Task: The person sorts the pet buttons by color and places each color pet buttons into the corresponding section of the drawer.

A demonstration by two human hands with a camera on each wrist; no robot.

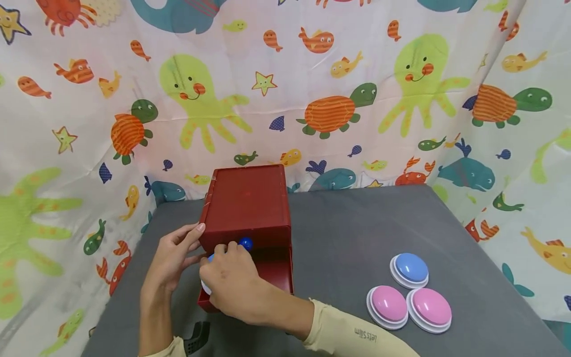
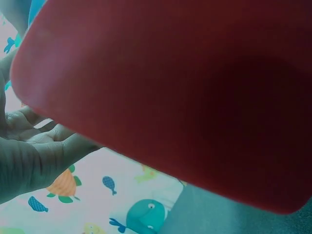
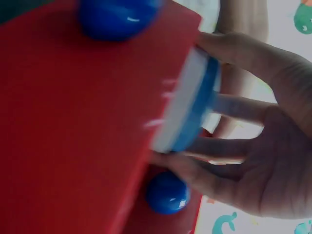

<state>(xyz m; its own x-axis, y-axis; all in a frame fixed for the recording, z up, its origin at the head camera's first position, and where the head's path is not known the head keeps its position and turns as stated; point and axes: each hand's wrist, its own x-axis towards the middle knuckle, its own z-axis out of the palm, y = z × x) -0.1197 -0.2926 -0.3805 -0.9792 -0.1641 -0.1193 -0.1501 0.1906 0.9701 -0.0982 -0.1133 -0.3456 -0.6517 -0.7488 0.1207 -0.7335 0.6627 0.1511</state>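
A dark red drawer box (image 1: 250, 198) with a blue knob (image 1: 246, 243) stands on the grey table, its lower drawer (image 1: 274, 270) pulled out. My right hand (image 1: 234, 282) reaches over this drawer and grips a push light (image 3: 187, 105) with a white base and blue dome. In the right wrist view the light is tilted on edge behind the red drawer front (image 3: 73, 122), thumb and fingers around its rim. My left hand (image 1: 171, 258) rests against the box's left side, fingertips at its front upper corner. A red panel (image 2: 161, 97) covers much of the left wrist view.
To the right on the table sit one blue push light (image 1: 411, 267) and two pink push lights (image 1: 389, 304), (image 1: 430, 307) close together. A curtain (image 1: 276, 64) with sea animals hangs behind and beside the grey table (image 1: 339, 238).
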